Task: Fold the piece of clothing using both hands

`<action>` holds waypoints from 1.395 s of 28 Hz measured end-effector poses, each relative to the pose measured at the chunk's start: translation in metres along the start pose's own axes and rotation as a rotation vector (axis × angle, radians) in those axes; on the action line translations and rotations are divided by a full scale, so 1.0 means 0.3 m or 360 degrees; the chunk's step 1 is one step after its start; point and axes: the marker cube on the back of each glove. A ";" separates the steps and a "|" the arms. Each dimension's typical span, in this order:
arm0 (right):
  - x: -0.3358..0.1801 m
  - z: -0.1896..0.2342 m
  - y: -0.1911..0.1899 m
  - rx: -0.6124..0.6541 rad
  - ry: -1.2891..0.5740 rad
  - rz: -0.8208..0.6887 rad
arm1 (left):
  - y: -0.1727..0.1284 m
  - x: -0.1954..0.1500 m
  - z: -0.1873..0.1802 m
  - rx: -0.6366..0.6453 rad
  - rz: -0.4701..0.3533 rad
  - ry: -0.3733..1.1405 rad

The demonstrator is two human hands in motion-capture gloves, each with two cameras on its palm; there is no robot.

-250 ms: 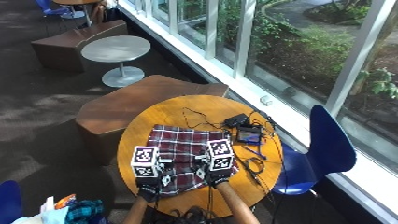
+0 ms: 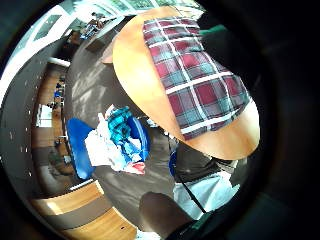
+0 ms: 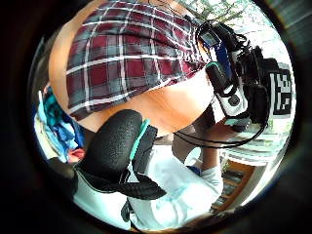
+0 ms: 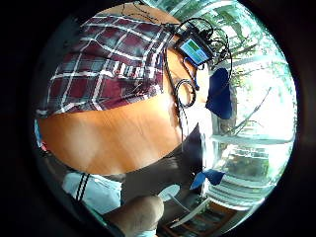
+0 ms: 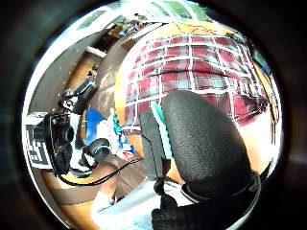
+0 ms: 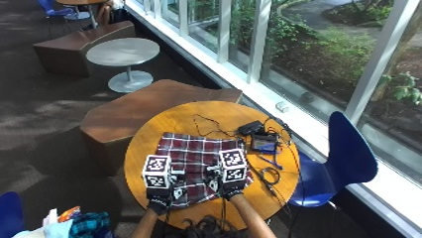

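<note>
Plaid garment (image 6: pixel 198 166) flat on round table (image 6: pixel 171 121); left hand (image 6: pixel 159 198), right hand (image 6: pixel 231 186) above near edge; finger state unclear.

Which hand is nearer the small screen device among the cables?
Right. The right hand is over the plaid garment's window-side part, nearer the screen device; the left hand is farther off.

plaid woven cloth garment (image 6: pixel 198 161), smooth wooden table (image 6: pixel 198 116)
</note>
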 end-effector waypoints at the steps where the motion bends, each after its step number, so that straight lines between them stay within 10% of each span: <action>1: 0.003 -0.011 0.004 -0.0004 0.0000 -0.0002 | 0.002 0.002 -0.008 -0.0015 -0.0007 -0.0020; 10: 0.074 -0.023 0.073 -0.0049 0.0002 -0.0029 | 0.026 0.013 -0.003 -0.0033 0.0007 -0.0095; 24: 0.273 0.380 0.013 -0.0300 0.0021 -0.0066 | -0.017 -0.035 0.434 -0.0416 0.0017 -0.0071; 33: 0.281 0.378 -0.047 0.0298 -0.0189 -0.0247 | -0.064 -0.085 0.389 0.0257 -0.0023 -0.0050; 39: 0.260 0.239 0.062 0.0665 -0.0360 -0.0278 | 0.020 -0.085 0.162 0.0612 0.0211 0.0015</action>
